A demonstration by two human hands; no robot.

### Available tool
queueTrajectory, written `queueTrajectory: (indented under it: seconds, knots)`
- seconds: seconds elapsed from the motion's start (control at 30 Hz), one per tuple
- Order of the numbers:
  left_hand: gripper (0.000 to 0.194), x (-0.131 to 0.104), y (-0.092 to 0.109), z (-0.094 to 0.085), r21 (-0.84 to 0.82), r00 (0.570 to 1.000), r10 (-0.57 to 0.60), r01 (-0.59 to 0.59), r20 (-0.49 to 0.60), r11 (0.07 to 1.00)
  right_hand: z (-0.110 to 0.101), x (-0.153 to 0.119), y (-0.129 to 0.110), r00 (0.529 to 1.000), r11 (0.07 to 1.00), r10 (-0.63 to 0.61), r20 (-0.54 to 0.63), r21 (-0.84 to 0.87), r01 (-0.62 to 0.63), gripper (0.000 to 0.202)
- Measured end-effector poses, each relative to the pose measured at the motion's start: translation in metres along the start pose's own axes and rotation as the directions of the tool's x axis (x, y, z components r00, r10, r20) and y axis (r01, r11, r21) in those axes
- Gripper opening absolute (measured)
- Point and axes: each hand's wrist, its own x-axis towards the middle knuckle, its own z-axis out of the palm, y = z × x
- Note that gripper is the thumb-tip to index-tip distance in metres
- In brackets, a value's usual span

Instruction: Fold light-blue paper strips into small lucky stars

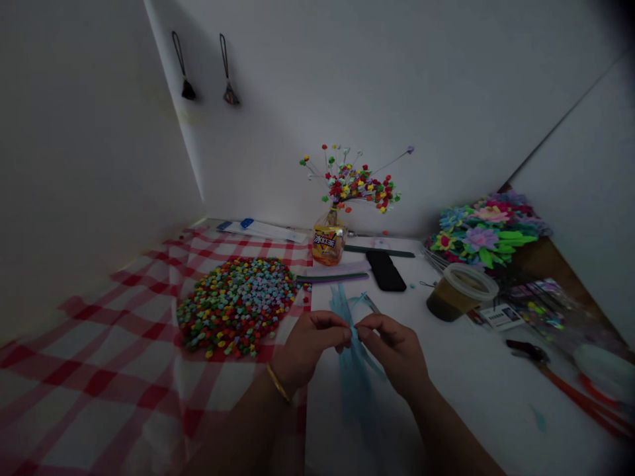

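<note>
My left hand (317,340), a gold bangle at its wrist, pinches a light blue paper strip from the left. From the right, my right hand (391,347) closes thumb and finger on the same small blue piece (354,332), so the fingertips of both hands nearly meet. A loose end of the strip curves down beside my right hand. Under and between the hands lies a bundle of light blue strips (354,387) on the white table. How the small piece is folded is too small to tell.
A heap of coloured paper stars (243,301) lies on the checked cloth (133,357) at left. Behind stand a bottle of star stems (328,243) and a black phone (385,271). At right are a plastic tub (459,294), fuzzy flowers (481,231) and orange-handled pliers (570,387).
</note>
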Motion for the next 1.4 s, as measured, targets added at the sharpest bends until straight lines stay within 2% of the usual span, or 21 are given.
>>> queueTrajectory:
  seconds: [0.1,0.23,0.43,0.53,0.63,0.7,0.8,0.87,0.93,0.97,1.03,1.13,1.2,1.3,1.4]
  knots:
    - [0.008,0.0,0.002,0.001,0.021,1.0,-0.005,0.005,0.002,1.0,-0.001,0.001,0.0,0.998,0.998,0.055,-0.01,0.014,-0.055,0.012]
    - [0.01,0.0,0.003,0.002,0.041,1.0,-0.019,0.02,-0.001,0.999,0.0,0.001,-0.002,0.998,0.997,0.048,-0.047,-0.063,-0.051,0.013]
    - [0.008,0.0,0.002,0.005,0.131,1.0,0.003,0.001,-0.027,0.991,0.004,0.0,-0.001,0.976,0.915,-0.179,-0.125,-0.385,0.119,0.012]
    - [0.005,0.0,0.001,0.003,0.116,0.999,0.003,0.003,-0.053,0.993,0.002,0.0,0.003,0.977,0.919,-0.2,-0.08,-0.362,0.158,0.013]
    - [0.005,0.001,0.0,-0.001,0.04,1.0,0.018,-0.017,-0.018,0.999,-0.002,0.002,0.008,0.974,0.923,-0.224,-0.039,-0.329,0.199,0.007]
    - [0.006,0.002,-0.001,-0.003,-0.019,1.0,0.027,-0.027,-0.005,0.999,-0.004,0.004,0.01,0.95,0.879,-0.312,-0.028,-0.389,0.277,0.013]
    - [0.006,0.002,0.0,-0.004,-0.054,1.0,0.016,-0.017,-0.009,0.998,-0.004,0.007,0.007,0.878,0.781,-0.478,0.025,-0.445,0.438,0.025]
    - [0.008,0.001,0.002,-0.002,-0.015,1.0,0.017,-0.017,-0.012,1.0,-0.004,0.007,0.003,0.826,0.738,-0.561,0.061,-0.416,0.532,0.027]
    - [0.008,0.0,0.004,0.0,0.053,1.0,0.014,-0.013,-0.012,0.999,-0.004,0.007,0.0,0.802,0.73,-0.594,0.07,-0.372,0.573,0.028]
    - [0.008,-0.001,0.005,0.001,0.081,1.0,0.007,-0.006,-0.009,0.997,-0.004,0.007,-0.001,0.81,0.748,-0.584,0.06,-0.347,0.565,0.028]
    - [0.006,-0.002,0.006,0.002,0.119,1.0,-0.018,0.016,0.013,0.993,-0.006,0.007,0.001,0.855,0.816,-0.519,0.019,-0.285,0.502,0.025]
    - [0.005,-0.003,0.006,0.002,0.13,0.996,-0.043,0.033,0.074,0.991,-0.007,0.006,0.005,0.943,0.931,-0.334,0.004,-0.157,0.33,0.011]
    - [0.003,-0.003,0.005,0.002,0.127,0.995,-0.035,0.023,0.093,0.992,-0.007,0.005,0.006,0.979,0.974,-0.201,0.021,-0.1,0.202,0.009]
    - [0.001,-0.003,0.004,0.002,0.115,0.996,-0.014,0.004,0.09,0.993,-0.005,0.003,0.004,0.999,0.996,-0.037,0.023,-0.08,0.038,0.013]
    - [0.002,-0.003,0.003,0.003,0.121,0.994,-0.023,0.01,0.104,0.993,-0.002,0.002,0.0,0.998,0.995,0.047,0.042,-0.087,-0.043,0.015]
